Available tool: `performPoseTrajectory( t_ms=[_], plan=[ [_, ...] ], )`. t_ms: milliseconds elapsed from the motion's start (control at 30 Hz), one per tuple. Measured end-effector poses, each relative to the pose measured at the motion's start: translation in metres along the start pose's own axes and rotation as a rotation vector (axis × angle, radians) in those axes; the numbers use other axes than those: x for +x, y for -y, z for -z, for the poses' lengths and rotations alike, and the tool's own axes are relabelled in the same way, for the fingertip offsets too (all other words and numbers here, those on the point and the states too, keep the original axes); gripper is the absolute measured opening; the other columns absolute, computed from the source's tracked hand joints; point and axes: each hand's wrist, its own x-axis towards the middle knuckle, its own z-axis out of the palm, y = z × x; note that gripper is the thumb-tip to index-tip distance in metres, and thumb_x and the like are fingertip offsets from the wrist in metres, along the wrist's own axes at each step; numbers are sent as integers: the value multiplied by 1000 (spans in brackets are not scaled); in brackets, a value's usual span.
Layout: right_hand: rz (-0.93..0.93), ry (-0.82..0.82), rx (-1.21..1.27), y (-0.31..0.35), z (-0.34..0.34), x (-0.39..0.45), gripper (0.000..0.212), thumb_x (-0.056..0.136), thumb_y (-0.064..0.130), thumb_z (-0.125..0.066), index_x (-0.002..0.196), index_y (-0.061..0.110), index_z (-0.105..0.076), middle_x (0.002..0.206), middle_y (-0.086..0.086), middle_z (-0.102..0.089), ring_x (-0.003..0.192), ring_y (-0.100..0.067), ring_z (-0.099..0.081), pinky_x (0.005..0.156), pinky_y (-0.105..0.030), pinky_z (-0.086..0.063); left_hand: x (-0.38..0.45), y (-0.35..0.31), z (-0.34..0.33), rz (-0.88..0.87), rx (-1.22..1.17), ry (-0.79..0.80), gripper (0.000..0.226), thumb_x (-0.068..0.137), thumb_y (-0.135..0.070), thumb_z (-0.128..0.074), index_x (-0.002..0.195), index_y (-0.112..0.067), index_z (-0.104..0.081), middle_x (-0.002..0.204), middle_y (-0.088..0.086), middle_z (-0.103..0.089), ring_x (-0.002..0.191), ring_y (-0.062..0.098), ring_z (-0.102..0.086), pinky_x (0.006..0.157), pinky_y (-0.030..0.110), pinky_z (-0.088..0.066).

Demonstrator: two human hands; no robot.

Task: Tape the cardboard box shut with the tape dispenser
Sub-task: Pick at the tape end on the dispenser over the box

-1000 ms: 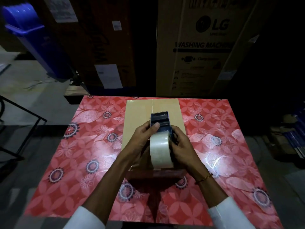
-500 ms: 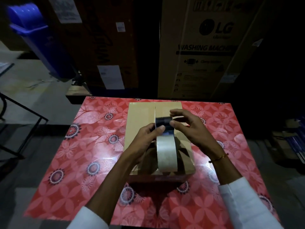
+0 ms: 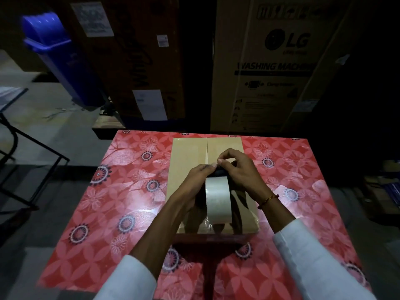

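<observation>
Your white sleeves (image 3: 307,256) reach in over the red floral table (image 3: 104,213). The tape dispenser (image 3: 217,200) stands above the cardboard box (image 3: 188,152), your left hand (image 3: 194,182) wrapped around its side. Your right hand (image 3: 240,169) pinches at its dark head with fingertips (image 3: 219,161) narrow. Beyond, the flaps' seam runs uncovered.

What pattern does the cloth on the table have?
The table cloth is red with pale pink flowers and dark ringed circles, seen in the head view.
</observation>
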Motion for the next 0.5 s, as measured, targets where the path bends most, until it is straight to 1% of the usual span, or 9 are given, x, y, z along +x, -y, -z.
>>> performPoseTrajectory(
  t_ms=[67,100,167,233,300,333,400,467,500],
  plan=[
    [-18,13,-46,0,-1,3,4,97,21,-61,94,20,-64,104,-2,-66,97,-22,-65,86,-48,-57,4,1,0,31,3,0,41,89,-45,-63,112,-12,-65,112,20,-71,91,30,-67,76,38,-51],
    [-20,19,-82,0,-1,4,4,98,21,-61,94,20,-63,104,-2,-65,97,-21,-63,83,-44,-57,4,1,0,43,-6,6,40,88,-45,-65,111,-12,-65,113,21,-70,91,29,-67,76,38,-51],
    [-12,22,-153,1,-1,4,4,100,20,-59,96,19,-60,102,-3,-64,94,-20,-61,71,-30,-51,5,0,1,65,-11,27,36,89,-42,-66,110,-13,-66,115,20,-70,91,29,-66,76,36,-51],
    [1,9,-186,1,-2,3,5,102,21,-56,101,17,-58,95,-3,-65,83,-16,-60,59,-20,-41,4,0,3,74,-15,66,30,90,-36,-66,111,-15,-66,116,19,-71,96,31,-67,82,38,-52],
    [3,-9,-207,1,-2,2,7,105,21,-53,105,15,-56,84,-2,-64,69,-10,-57,50,-12,-37,4,1,4,77,-18,104,29,89,-30,-68,114,-16,-64,118,18,-70,105,35,-67,89,42,-51],
    [0,-20,-222,1,-2,3,7,105,21,-51,106,16,-55,78,-1,-62,63,-7,-54,45,-9,-34,3,1,4,78,-7,121,30,88,-28,-68,115,-16,-63,119,19,-69,106,36,-67,88,41,-52],
    [-4,-28,-241,1,-2,5,7,106,22,-50,106,16,-54,69,2,-56,57,-7,-49,43,-11,-32,2,0,3,71,13,143,31,88,-23,-66,119,-15,-62,118,19,-69,99,31,-66,80,36,-51],
    [1,-9,-246,2,-2,7,8,106,23,-49,107,16,-54,66,3,-54,57,-9,-49,47,-18,-34,1,-2,4,64,10,152,33,89,-21,-64,121,-13,-61,112,17,-70,93,26,-65,74,32,-50],
    [5,7,-243,3,-2,7,9,106,23,-49,108,16,-54,66,3,-54,57,-9,-49,48,-19,-34,1,-3,6,62,14,157,33,90,-21,-64,121,-13,-61,110,15,-70,92,26,-65,74,33,-51]
  ],
)
